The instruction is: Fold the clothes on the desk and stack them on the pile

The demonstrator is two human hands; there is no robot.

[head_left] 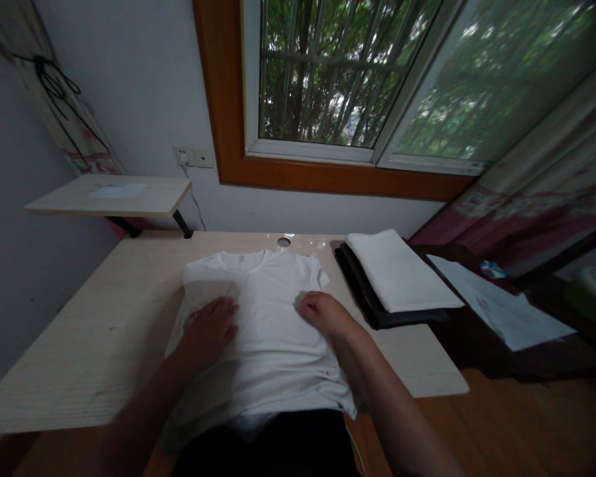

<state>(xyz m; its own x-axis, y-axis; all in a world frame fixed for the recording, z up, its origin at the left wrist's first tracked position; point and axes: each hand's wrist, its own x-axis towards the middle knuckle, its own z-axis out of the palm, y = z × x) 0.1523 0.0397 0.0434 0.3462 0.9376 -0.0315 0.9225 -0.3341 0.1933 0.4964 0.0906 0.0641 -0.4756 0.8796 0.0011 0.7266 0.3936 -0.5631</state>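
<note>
A white T-shirt (271, 331) lies face up on the pale wooden desk, its neckline toward the wall and its hem hanging over the front edge by my lap. Wrinkles run across its lower half. My left hand (213, 326) rests flat on the left side of the shirt, fingers stretched out and slightly blurred. On the opposite side, my right hand (320, 311) is curled, its fingers pinched at the shirt's edge below the sleeve. The fingertips of that hand are partly hidden.
Right of the shirt, a folded white cloth (402, 275) lies on black folded material (360, 291). A raised shelf (153, 195) holds a paper at the back left. Beyond the desk (89, 358) are a window, a wall socket (193, 157) and a dark surface with a sheet (501, 305).
</note>
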